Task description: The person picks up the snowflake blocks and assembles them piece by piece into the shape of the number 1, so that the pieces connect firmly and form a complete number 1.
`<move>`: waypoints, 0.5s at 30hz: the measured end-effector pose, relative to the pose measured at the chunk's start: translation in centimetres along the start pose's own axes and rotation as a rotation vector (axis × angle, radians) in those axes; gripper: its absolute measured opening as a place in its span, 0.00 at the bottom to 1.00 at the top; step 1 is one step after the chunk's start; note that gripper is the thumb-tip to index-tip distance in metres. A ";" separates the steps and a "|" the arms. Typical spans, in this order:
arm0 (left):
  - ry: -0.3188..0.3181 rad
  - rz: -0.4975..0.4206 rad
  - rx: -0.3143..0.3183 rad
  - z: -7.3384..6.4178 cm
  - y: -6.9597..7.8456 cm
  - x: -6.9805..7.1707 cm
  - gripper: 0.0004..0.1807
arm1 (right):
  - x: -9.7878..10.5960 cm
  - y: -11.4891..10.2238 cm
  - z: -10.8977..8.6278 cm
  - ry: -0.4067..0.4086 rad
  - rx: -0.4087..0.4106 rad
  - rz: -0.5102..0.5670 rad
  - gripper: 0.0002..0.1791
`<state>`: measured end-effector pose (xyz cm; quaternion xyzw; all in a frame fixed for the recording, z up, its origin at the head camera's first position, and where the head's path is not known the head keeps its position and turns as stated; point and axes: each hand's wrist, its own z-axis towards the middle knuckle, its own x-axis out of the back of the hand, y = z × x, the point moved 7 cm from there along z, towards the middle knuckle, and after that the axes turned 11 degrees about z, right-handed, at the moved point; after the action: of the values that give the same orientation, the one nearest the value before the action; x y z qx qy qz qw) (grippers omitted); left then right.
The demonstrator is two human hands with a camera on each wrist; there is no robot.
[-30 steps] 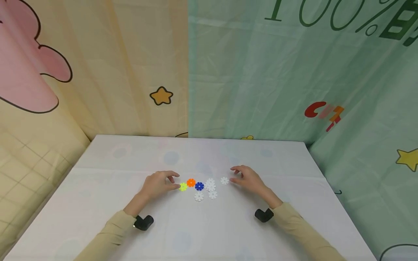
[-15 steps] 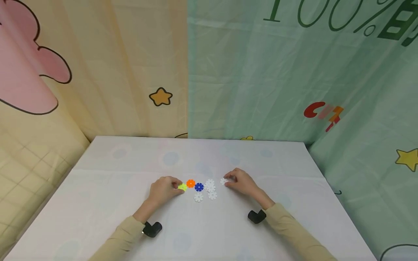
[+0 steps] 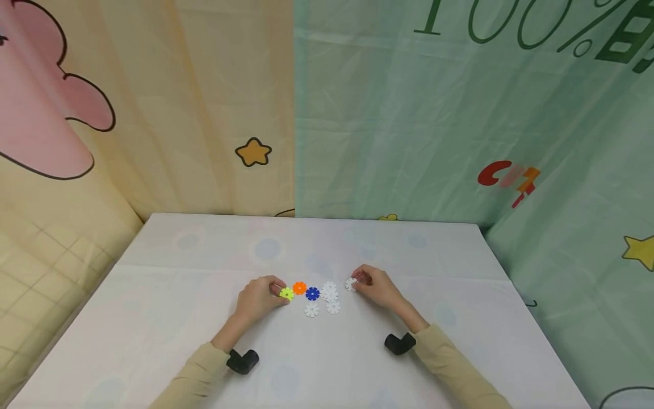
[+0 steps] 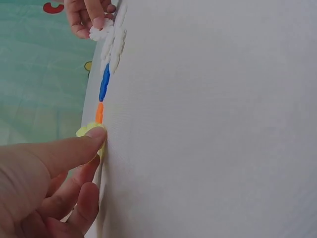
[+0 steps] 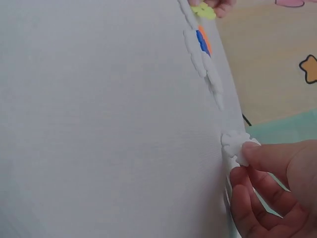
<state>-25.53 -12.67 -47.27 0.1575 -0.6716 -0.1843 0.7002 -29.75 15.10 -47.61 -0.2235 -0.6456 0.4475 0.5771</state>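
Between thumb and fingers my left hand (image 3: 259,298) pinches a yellow snowflake disc (image 4: 89,130), a flat round piece with a notched rim, tilted up off the cloth. My right hand (image 3: 379,287) pinches a white snowflake disc (image 5: 235,144) in the same way, also tilted. Between the hands an orange disc (image 3: 299,288) and a blue disc (image 3: 313,293) lie flat on the table. Right of the blue one is a cluster of overlapping white discs (image 3: 329,291). Two more white ones lie nearer me, a left disc (image 3: 311,309) and a right disc (image 3: 334,307).
A white cloth with pale dots covers the table (image 3: 327,352). Behind it hang a yellow curtain (image 3: 204,113) and a green curtain (image 3: 409,125). Black camera mounts sit at the left wrist (image 3: 242,362) and right wrist (image 3: 400,343).
Both hands have moved inward, and their fingers have closed on discs: the left on the yellow one, the right on the lone white one. Both discs are now tilted up. The other discs stay put.
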 end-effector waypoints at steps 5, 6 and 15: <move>0.016 -0.077 0.026 -0.1 0.1 0.0 0.19 | -0.1 -0.2 0.1 0.034 -0.015 0.046 0.10; 0.025 -0.102 0.028 -0.1 0.3 0.1 0.19 | -0.1 -0.4 0.1 0.037 -0.007 0.063 0.10; 0.021 -0.345 0.015 0.3 2.1 -0.9 0.18 | -0.9 -2.3 0.5 0.079 0.069 0.209 0.11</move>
<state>-25.75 -10.41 -47.09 0.2777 -0.6285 -0.2949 0.6640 -29.52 13.05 -46.16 -0.2869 -0.5800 0.5178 0.5596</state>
